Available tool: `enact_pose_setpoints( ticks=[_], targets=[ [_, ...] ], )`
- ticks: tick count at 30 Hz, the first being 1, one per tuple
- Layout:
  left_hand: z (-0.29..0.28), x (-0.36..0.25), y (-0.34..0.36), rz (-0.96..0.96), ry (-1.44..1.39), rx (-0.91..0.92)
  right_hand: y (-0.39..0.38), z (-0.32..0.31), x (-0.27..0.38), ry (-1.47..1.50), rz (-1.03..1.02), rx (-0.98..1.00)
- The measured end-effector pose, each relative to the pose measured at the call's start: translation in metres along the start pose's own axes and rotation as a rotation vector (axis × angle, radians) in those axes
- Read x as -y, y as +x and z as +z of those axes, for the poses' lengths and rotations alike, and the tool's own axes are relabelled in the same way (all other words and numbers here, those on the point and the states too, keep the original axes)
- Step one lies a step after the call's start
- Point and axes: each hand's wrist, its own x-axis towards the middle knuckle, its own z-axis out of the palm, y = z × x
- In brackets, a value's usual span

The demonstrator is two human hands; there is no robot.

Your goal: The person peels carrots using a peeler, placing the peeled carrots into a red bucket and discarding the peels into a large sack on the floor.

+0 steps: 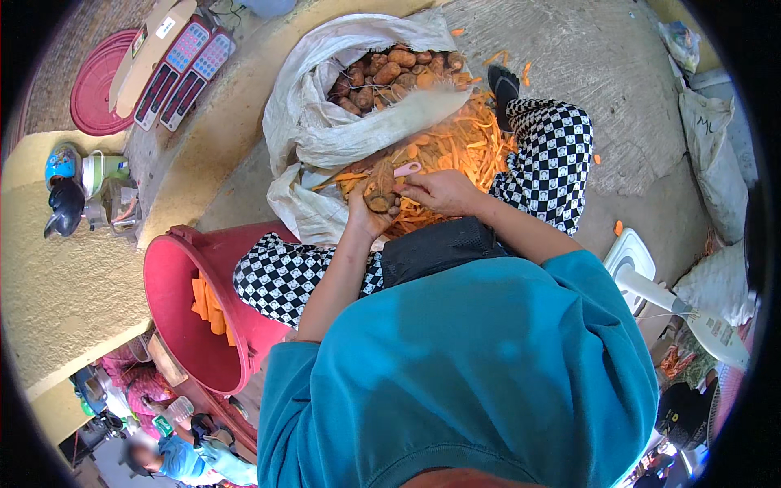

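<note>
Rough grey concrete floor (561, 57) lay around the seated person, with a white sack (309, 122) open in front. Many roots (382, 71) in the sack's mouth had brown skin on, so a good share of the work looked left to do; how deep they went could not be seen. A large heap of orange peelings (464, 150) spread between the sack and the person's lap, which suggested that plenty had been peeled. In the red tub (175, 325) on the person's left, bare orange pieces (209, 305) rested, apparently the finished ones; their full count was hidden by the rim.

One root (379, 180) was above the near edge of the heap, in the left hand (370, 213), whose fingers curled around it. Its visible side was mostly brown, so it seemed barely begun. The right hand (443, 192) was bent close against it, beside a pink tool (407, 169); whether the fingers pinched that tool could not be told.
</note>
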Motion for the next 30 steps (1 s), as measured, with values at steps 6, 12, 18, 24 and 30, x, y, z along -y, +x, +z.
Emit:
enact_pose_setpoints(
  ticks=[6,12,18,24,30],
  targets=[
    [0.013,0.016,-0.024,-0.018,0.213,-0.039,0.027,-0.004,-0.088,-0.046,0.192,-0.145],
    [0.011,0.002,-0.013,0.043,0.212,0.088,0.021,-0.003,-0.099,0.295,0.250,-0.096],
    [0.014,0.000,-0.001,0.008,0.093,0.049,-0.001,-0.008,-0.019,0.259,0.077,-0.089],
    [0.017,0.003,0.002,0.020,0.113,-0.028,-0.005,-0.001,-0.009,0.162,-0.067,-0.041],
    [0.012,0.003,0.002,0.041,0.216,0.007,-0.004,-0.002,-0.013,0.165,-0.086,-0.071]
  ],
)
